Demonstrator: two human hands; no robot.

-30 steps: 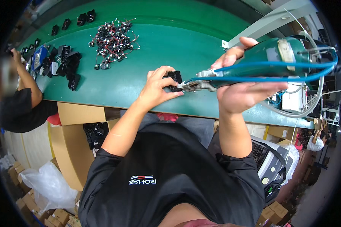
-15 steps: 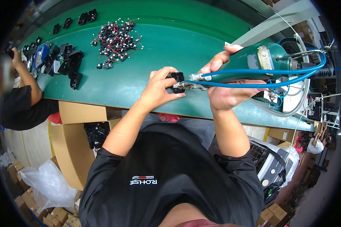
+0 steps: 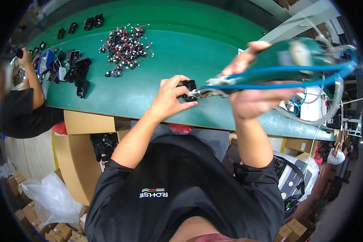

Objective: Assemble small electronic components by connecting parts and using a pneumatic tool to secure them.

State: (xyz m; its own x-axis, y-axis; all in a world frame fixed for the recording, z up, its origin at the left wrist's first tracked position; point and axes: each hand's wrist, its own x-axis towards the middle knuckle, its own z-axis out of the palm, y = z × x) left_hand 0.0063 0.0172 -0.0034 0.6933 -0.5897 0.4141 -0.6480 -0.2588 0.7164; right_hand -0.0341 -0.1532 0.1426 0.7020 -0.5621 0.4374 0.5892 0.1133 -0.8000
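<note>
My left hand (image 3: 169,97) pinches a small black plastic housing (image 3: 189,85) on the green bench, thumb on its near side and fingers on its far side. In my right hand (image 3: 250,101) is a green power screwdriver (image 3: 270,60), lying nearly level with fingers and thumb around its body. Two blue hoses (image 3: 278,85) run along it to its metal nose (image 3: 209,93). That nose points left and reaches the right edge of the housing; whether its tip touches cannot be made out. Motion blurs the screwdriver and part of my right hand.
Beyond my left hand lies a pile of small black parts with red wires (image 3: 125,50). Black housings (image 3: 78,72) and a blue bin (image 3: 45,61) stand farther left, near another person (image 3: 22,105). An open carton (image 3: 78,161) stands below the bench edge. Cables hang at the right.
My right hand and the screwdriver have shifted right and are now blurred. The nose has drawn slightly right relative to the housing. My left hand keeps its hold on the housing.
</note>
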